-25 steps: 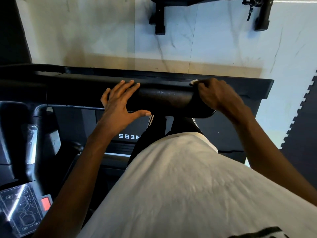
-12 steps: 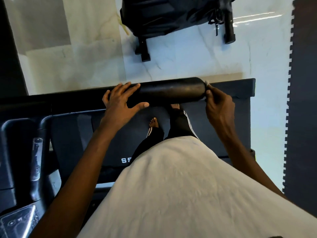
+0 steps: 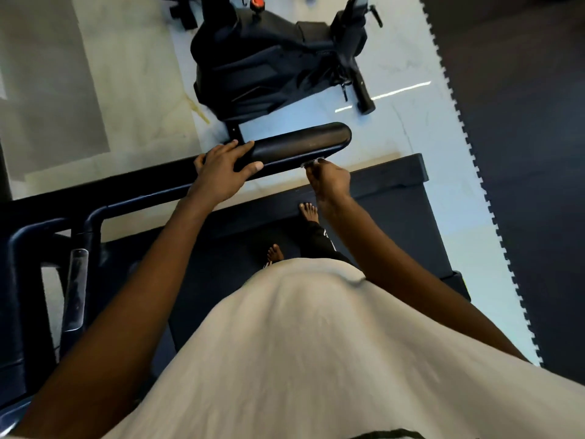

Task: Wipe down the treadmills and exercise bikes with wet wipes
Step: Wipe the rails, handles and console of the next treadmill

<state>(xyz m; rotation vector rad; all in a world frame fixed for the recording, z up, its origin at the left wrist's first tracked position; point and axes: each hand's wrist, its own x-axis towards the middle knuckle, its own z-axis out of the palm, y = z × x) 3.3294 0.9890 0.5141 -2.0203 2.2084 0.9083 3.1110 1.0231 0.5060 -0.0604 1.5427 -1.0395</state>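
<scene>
At centre frame my left hand [image 3: 224, 172] lies open and straight-fingered on the treadmill's padded handrail [image 3: 300, 142] to steady me, while my right hand [image 3: 329, 180] has a tight grip on the wipe [image 3: 308, 163], pinching it against the rail's near edge to clean it.

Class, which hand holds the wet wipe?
The right hand, pinching the white wipe at the near edge of the handrail; the left hand lies flat on top.

1. Bright, cool light washes the pale floor [image 3: 133, 90]; white glare streaks [image 3: 400, 90] lie beside the exercise bike [image 3: 262, 68].
2. The treadmill [image 3: 395, 217] beneath me is dim, its detail lost in shadow.
3. Everything looks slightly soft, and the foam mat [image 3: 522, 153] edge bows with the lens.
</scene>
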